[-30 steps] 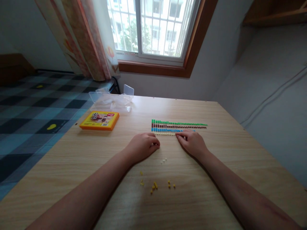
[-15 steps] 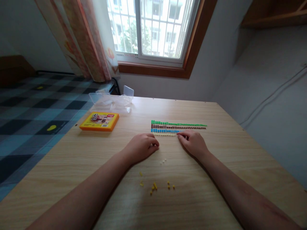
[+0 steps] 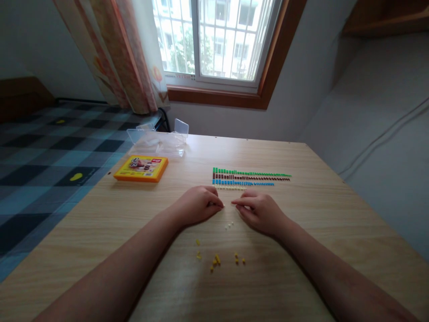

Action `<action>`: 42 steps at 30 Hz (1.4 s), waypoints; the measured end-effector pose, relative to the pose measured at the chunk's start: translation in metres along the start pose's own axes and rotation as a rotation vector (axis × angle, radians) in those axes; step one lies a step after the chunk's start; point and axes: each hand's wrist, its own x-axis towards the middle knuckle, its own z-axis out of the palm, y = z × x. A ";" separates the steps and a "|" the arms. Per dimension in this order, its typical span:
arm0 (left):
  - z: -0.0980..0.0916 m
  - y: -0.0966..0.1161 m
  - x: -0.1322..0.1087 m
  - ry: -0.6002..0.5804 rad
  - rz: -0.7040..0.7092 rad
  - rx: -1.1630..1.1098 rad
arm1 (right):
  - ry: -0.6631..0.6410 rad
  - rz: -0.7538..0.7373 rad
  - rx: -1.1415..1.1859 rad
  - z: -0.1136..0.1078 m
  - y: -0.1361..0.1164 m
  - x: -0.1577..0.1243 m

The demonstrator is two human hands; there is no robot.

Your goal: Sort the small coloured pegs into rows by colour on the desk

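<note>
My left hand (image 3: 203,205) rests on the table with thumb and forefinger pinched on a tiny cream-white brick (image 3: 224,205), which barely shows at the tips. Facing it, my right hand (image 3: 259,211) points its forefinger and thumb leftward, slightly parted, with nothing visible between them. Just beyond both hands lies a row of cream-white bricks (image 3: 229,188). Behind that run rows of blue bricks (image 3: 228,182), brown bricks (image 3: 229,177) and green bricks (image 3: 231,171), sorted from larger to smaller toward the right. A few loose white bricks (image 3: 229,225) lie nearer to me.
Several yellow bricks (image 3: 216,260) are scattered at the front of the wooden table (image 3: 284,277). A yellow-orange box (image 3: 142,169) lies at the left, with clear plastic containers (image 3: 161,142) behind it. A checkered bed (image 3: 50,156) stands beyond the table's left edge.
My right hand has come back from the end of the cream-white row, moving left and nearer to my left hand. The right end of the blue row is uncovered. My left hand stays almost still.
</note>
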 end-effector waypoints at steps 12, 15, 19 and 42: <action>0.001 -0.002 0.001 0.024 -0.016 -0.015 | -0.133 0.029 -0.093 0.005 -0.014 0.001; 0.001 -0.003 0.001 0.029 -0.017 -0.008 | -0.127 0.078 -0.150 -0.001 -0.015 -0.002; 0.000 -0.002 0.000 0.029 -0.023 -0.009 | -0.063 0.236 -0.209 -0.012 -0.003 -0.009; 0.000 0.000 0.001 0.016 -0.017 0.019 | 0.106 0.406 -0.163 -0.008 0.036 -0.006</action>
